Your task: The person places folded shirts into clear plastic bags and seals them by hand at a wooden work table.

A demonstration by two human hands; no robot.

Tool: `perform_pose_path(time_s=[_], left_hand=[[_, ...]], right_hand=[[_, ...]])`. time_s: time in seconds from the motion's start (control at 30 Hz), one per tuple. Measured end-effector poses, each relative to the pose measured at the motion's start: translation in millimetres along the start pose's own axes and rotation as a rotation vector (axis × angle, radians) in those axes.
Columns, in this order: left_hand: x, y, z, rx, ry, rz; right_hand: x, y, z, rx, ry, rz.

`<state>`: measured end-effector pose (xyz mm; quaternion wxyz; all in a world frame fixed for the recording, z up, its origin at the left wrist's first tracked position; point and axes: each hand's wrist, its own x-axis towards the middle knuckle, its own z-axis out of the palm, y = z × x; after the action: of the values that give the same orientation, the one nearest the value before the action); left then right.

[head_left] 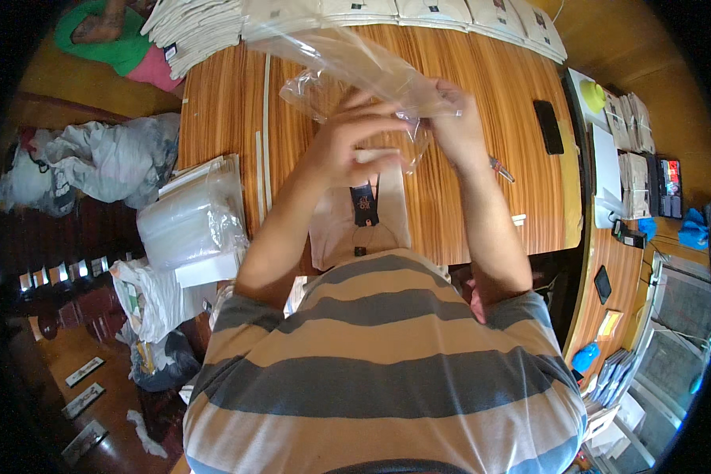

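Note:
A clear plastic bag [371,67] is held up over the wooden table, stretching away to the far left. My right hand [456,118] pinches its near right end between thumb and fingers. My left hand [355,134] is at the underside of the bag, fingers spread and slightly blurred; whether they are inside it or only against it I cannot tell. Below my hands, close to my body, lies a folded beige garment [330,225] with a black hang tag [363,207] on top. My left hand partly hides its far end.
Stacks of folded beige garments [434,11] line the far edge. A black phone [548,126] and small snips [501,169] lie at the right. Left of the table is a pile of clear bags [193,233]. A person in a green top [75,39] is at the far left.

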<state>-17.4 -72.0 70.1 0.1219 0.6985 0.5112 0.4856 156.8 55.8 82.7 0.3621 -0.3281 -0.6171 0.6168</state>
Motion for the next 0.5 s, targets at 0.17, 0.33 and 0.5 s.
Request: perform_pose_path(time_s=[0.17,0.33,0.5], left_hand=[[-50.5,-51.8,27.2,-0.475,0.747,-0.672],[-82.9,-93.3,-2.8,-1.153,0.355,-1.084],[-78.7,-98.2,-15.5,-0.634,0.237,-1.236]], right_hand=[[12.0,29.0,-5.8,0.296,-0.133,0.367],[25.3,76.1,-18.2,0.188,-0.220,0.550],[23.9,154.2,-50.4,0.016,-0.229,0.724]])
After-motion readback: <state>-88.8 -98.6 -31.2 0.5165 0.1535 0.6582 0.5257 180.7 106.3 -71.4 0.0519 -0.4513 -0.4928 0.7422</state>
